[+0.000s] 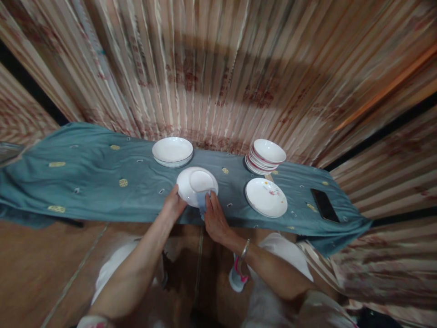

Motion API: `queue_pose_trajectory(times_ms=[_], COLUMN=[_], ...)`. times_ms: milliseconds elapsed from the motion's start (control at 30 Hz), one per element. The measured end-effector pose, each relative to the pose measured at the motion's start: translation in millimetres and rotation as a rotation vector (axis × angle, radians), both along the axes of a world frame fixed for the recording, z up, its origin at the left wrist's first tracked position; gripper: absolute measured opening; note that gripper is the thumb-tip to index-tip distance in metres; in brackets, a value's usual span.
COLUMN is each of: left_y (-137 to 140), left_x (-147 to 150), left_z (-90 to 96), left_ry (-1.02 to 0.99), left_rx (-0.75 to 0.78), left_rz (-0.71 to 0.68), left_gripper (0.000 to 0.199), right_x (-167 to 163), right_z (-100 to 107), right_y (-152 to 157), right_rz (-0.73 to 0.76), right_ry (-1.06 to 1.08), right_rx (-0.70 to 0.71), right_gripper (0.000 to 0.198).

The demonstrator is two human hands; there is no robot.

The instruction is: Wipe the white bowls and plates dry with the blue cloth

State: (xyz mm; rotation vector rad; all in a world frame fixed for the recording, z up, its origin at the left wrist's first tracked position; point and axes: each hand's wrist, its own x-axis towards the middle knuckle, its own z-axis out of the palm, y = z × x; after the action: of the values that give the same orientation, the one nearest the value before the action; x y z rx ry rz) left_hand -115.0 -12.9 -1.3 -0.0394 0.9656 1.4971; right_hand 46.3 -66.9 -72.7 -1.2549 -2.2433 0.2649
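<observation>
A white plate [186,184] is tilted up over the front of the table, its round foot ring showing, so the underside faces me. My left hand [174,202] grips its lower left rim, closed on it. In my right hand [215,216] is a light blue cloth [202,200], pressed against the plate's lower right part. The cloth hangs a little below the rim. Behind the held plate stands a stack of white plates [172,150]. To the right lie white plates with a flower print [266,197], stacked.
White bowls with red bands [265,157] are stacked at the back right. A black phone [324,205] lies near the table's right end. The narrow table has a green cloth cover [95,182] with yellow motifs. A pleated curtain [205,68] hangs right behind it.
</observation>
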Motion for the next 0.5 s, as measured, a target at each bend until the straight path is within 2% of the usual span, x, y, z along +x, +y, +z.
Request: queue_pose_trajectory(times_ms=[133, 333, 500], left_y=[-1, -5, -8], left_x=[0, -1, 2], left_z=[2.8, 8.8, 17.2], left_ry=[-0.003, 0.031, 0.045], left_rx=[0.025, 0.022, 0.089], left_rz=[0.006, -0.036, -0.083], left_gripper=[0.038, 0.038, 0.038], right_x=[-4, -14, -26], right_z=[7, 29, 50], right_y=[3, 12, 24], right_rz=[0.043, 0.128, 0.081], right_ry=[-0.027, -0.113, -0.135], right_rx=[0.045, 0.125, 0.202], right_gripper=[0.069, 0.061, 0.055])
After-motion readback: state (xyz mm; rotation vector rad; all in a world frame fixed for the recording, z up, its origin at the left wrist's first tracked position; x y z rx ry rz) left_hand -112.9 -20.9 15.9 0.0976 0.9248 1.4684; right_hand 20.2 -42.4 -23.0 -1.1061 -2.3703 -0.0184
